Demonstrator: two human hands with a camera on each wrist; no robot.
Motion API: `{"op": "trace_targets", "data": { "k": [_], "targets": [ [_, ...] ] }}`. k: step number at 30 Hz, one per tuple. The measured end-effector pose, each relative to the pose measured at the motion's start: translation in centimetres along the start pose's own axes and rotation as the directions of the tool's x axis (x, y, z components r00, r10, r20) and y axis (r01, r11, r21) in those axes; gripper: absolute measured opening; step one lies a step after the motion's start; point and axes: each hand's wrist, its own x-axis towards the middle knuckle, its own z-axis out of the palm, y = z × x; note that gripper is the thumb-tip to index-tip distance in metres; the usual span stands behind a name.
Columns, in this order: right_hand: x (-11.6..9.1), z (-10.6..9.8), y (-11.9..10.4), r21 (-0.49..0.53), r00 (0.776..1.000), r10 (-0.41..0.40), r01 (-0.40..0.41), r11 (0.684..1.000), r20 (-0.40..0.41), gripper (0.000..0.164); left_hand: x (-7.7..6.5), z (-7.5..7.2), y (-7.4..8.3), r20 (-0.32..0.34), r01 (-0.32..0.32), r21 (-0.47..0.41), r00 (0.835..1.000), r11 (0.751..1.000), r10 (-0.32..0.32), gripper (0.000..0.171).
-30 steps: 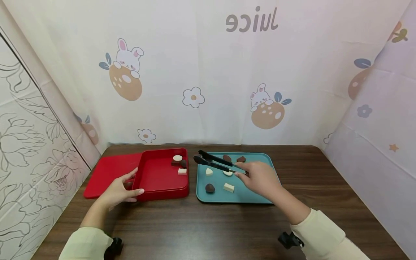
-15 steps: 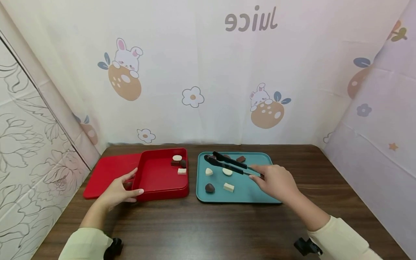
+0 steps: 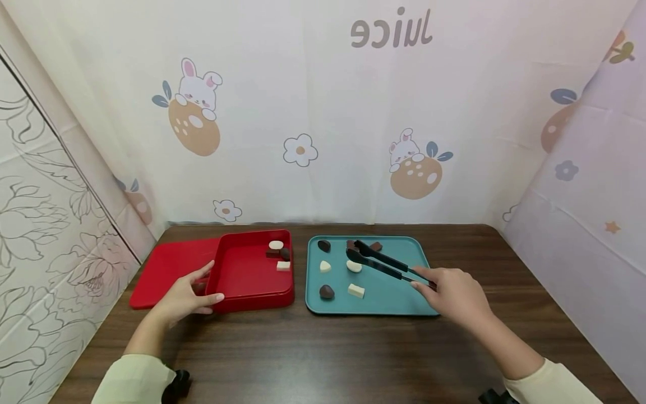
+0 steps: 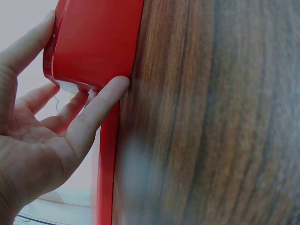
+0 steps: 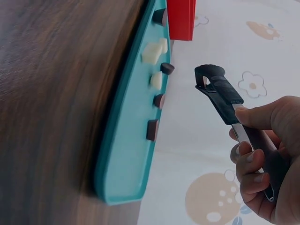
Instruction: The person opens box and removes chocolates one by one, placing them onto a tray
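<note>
My left hand (image 3: 183,296) holds the near left corner of the red box (image 3: 247,285), thumb along the front wall and the other fingers at its left side. Several chocolates (image 3: 272,253), white and brown, lie along the box's right side. My right hand (image 3: 456,294) grips black tongs (image 3: 391,265) by their handle. The tongs tilt over the teal tray (image 3: 388,300), their tips apart with no chocolate between them. On the tray are a white bar (image 3: 355,290), a dark heart-shaped chocolate (image 3: 326,292), a white oval piece (image 3: 354,266) and several others.
A flat red lid (image 3: 161,269) lies left of the box, partly behind my left hand. A brown wooden table (image 3: 252,353) carries everything. A printed curtain (image 3: 303,112) hangs behind the table, with more printed fabric at both sides.
My right hand has moved right with the tongs, whose tips go from the tray's left edge to over its upper middle. The dark chocolate at the upper left has come into sight. The left hand stays.
</note>
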Motion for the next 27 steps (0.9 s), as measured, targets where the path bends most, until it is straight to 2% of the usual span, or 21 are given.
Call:
{"op": "trace_targets", "data": {
  "k": [19,27],
  "targets": [
    [-2.4,1.1,2.6,-0.077,0.991,0.129,-0.125,0.989,0.048,0.040,-0.1,0.0,0.2,0.007,-0.005,0.000,1.000,1.000,0.005,0.098],
    [-2.8,1.7,3.0,-0.073,0.984,0.167,-0.162,0.984,0.066,0.040,-0.1,-0.1,0.1,0.009,-0.006,-0.001,1.000,1.000,0.006,0.098]
  ]
}}
